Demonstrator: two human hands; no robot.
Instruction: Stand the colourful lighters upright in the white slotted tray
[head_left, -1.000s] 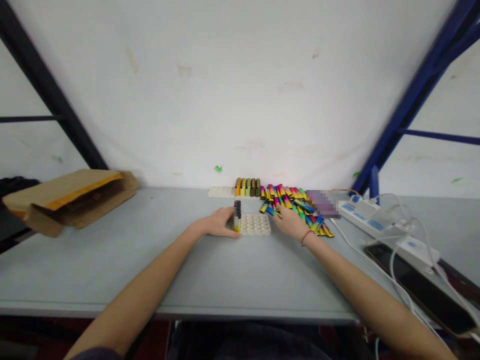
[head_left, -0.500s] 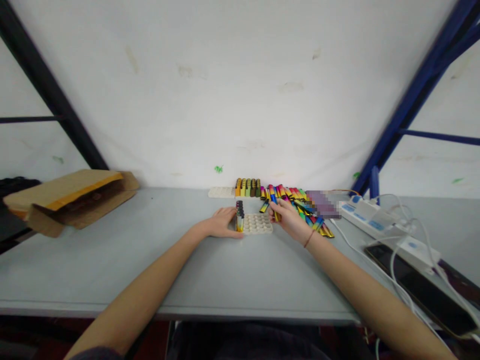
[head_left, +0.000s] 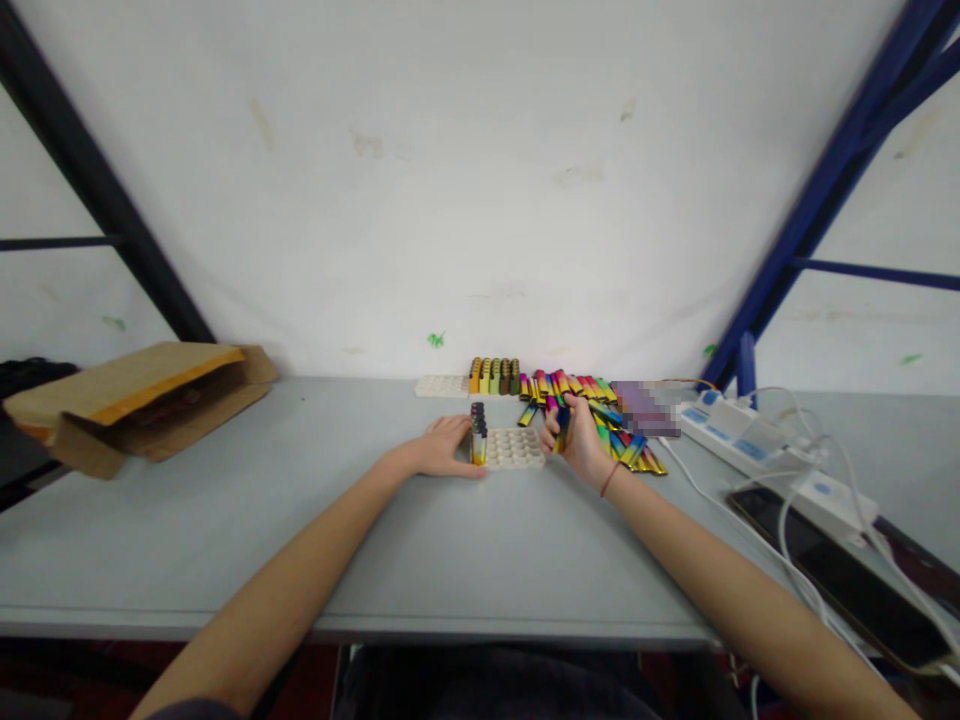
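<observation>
A white tray point(head_left: 516, 449) with rows of round holes lies on the table. Several lighters with dark tops point(head_left: 478, 434) stand in a row at its left end. My left hand point(head_left: 444, 447) holds that end of the tray, thumb along the front and fingers behind. At the tray's right end, my right hand point(head_left: 581, 442) is closed round a shiny blue and gold lighter point(head_left: 562, 428), held tilted and partly covered by the fingers. Behind and beside this hand lies a pile of shiny multicoloured lighters point(head_left: 634, 450).
Against the wall stand lighters in rows point(head_left: 495, 376), beside a second white holed tray point(head_left: 441, 385). An open cardboard box point(head_left: 150, 390) lies at left. On the right are a power strip point(head_left: 735, 440), white cables and a dark phone point(head_left: 840, 575). A purple patch point(head_left: 645, 408) is blurred.
My right hand has shifted slightly right and turned, with the blue and gold lighter now more hidden in its fingers. The left hand stays at the tray.
</observation>
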